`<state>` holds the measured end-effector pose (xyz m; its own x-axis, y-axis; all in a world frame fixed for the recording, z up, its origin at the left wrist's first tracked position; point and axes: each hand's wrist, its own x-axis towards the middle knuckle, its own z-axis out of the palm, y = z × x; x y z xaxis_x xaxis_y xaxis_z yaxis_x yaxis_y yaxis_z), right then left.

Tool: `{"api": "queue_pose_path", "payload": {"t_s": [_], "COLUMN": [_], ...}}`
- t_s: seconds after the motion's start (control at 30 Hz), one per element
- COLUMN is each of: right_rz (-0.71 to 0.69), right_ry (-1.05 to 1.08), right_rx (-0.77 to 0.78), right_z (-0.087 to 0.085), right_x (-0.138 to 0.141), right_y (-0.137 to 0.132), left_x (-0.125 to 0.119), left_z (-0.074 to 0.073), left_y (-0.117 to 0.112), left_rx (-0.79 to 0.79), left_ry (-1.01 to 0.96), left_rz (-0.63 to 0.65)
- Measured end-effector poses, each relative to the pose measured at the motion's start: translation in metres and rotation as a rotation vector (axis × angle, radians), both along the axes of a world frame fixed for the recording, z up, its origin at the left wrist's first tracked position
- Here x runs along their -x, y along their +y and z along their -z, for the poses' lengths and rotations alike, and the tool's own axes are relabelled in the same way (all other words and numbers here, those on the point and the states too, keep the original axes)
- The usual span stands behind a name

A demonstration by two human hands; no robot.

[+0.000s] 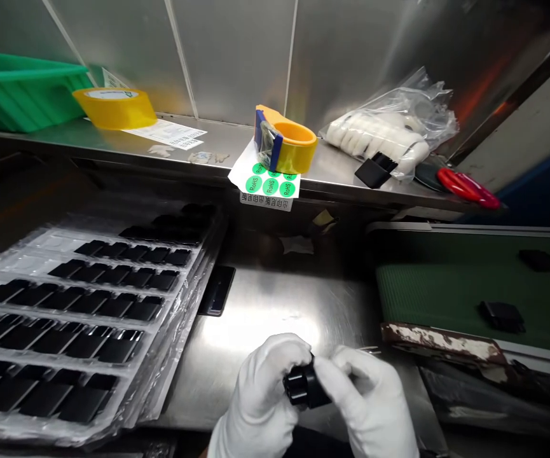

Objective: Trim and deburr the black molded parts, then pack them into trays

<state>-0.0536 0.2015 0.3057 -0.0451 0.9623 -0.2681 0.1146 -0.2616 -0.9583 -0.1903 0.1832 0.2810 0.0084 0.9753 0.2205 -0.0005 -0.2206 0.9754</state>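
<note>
In front of me, above the steel worktop (255,312), my two white-gloved hands hold one small black plastic part (309,385). It is block-shaped, with a smooth flat body on its right and rounded, ribbed shapes on its left end. My left hand (265,394) is closed on the ribbed end, its fingers curled over the top. My right hand (365,401) grips the flat end with thumb and fingers. The gloves hide much of the part. To the left, clear plastic trays (155,337) lie stacked, the top one holding rows of similar black parts (84,397).
A green conveyor belt (437,273) at right carries several black parts (502,316). A dark phone-like slab (217,291) lies beside the trays. The shelf holds a green bin (27,95), yellow tape (115,109), a tape dispenser (281,143), RoHS stickers (269,186) and bagged gloves (379,133).
</note>
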Motion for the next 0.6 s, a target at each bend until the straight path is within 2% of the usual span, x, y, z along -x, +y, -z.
{"api": "queue_pose_path", "payload": {"t_s": [0.13,0.23,0.4,0.53,0.6], "right_rz": [-0.062,-0.07,-0.094,-0.12,-0.115], "right_ry": [0.051,0.052,0.071,0.131,0.104], "right_rx": [0.064,0.081,0.127,0.151,0.175], "right_z": [-0.003,-0.002,0.007,0.003,0.0], "right_x": [-0.003,-0.006,-0.016,-0.017,-0.015], "right_y": [0.005,0.004,-0.002,-0.005,-0.007], "left_x": [-0.007,-0.011,-0.01,-0.005,-0.002], "left_z": [0.005,0.007,0.009,0.01,0.01], "left_y": [-0.002,-0.005,-0.006,-0.006,-0.007], "left_rx": [0.319,0.445,0.357,0.218,0.225], "left_ry": [-0.372,-0.493,-0.33,-0.236,-0.25], "left_rz": [0.152,0.165,0.075,0.032,0.014]}}
